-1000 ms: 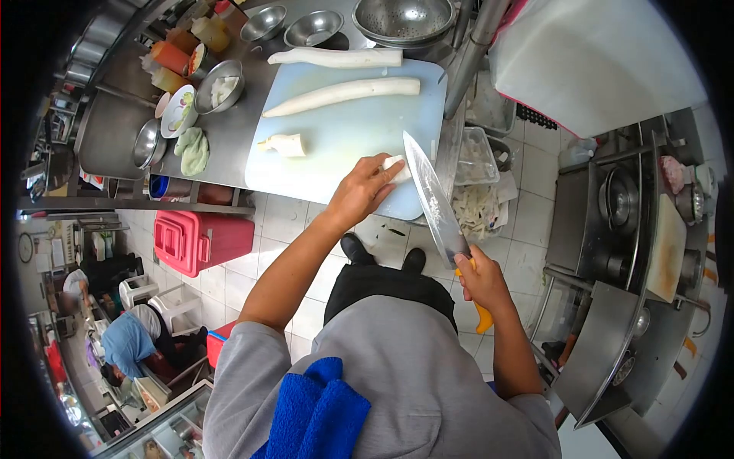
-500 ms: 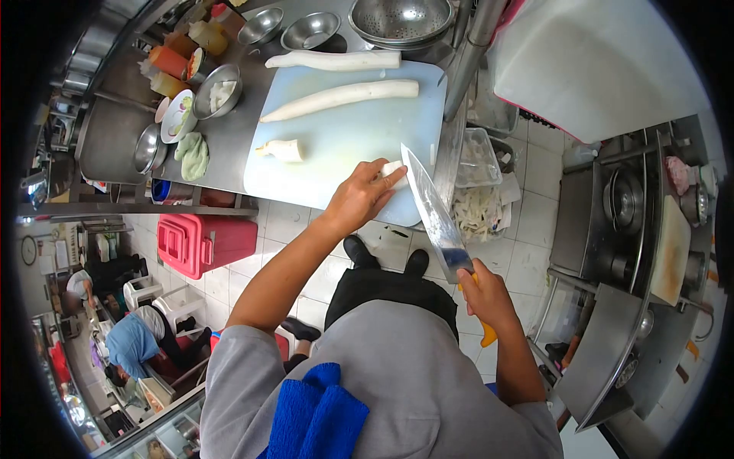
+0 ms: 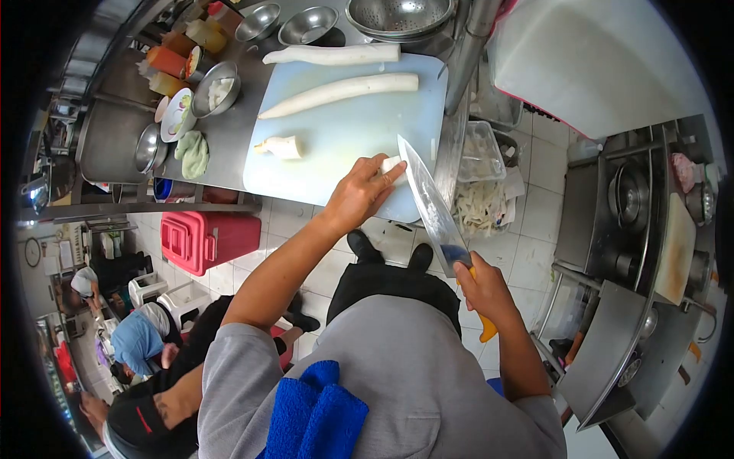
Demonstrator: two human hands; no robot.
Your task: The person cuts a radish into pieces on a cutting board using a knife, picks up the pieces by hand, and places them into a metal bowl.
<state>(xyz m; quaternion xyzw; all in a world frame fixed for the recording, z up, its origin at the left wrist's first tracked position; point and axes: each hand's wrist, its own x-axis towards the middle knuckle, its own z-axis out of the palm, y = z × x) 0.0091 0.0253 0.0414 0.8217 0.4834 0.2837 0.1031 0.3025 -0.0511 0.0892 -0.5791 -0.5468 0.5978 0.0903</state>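
Observation:
My left hand (image 3: 359, 191) grips a short piece of peeled daikon (image 3: 391, 164) near the right front edge of the light-blue cutting board (image 3: 344, 130), its fingers partly covering the piece. In my right hand (image 3: 483, 284) is the yellow handle of a large kitchen knife (image 3: 430, 203), its blade angled up and left. The blade lies right at the daikon's cut end, beside my left fingertips. A long white daikon (image 3: 340, 93) rests across the board, and another daikon (image 3: 332, 55) lies along its back edge. Toward the left sits a daikon stub (image 3: 280, 147).
Left of the board are a green cloth (image 3: 192, 155), a metal bowl with white pieces (image 3: 216, 90) and sauce bottles (image 3: 167, 60). A colander (image 3: 399, 14) stands behind. Peelings (image 3: 480, 208) fill a container below right. A person in a black cap (image 3: 141, 417) is close by at lower left.
A person in a black cap has come into view at the lower left. My hands, the knife and the daikon piece stay nearly in place; the view has shifted slightly.

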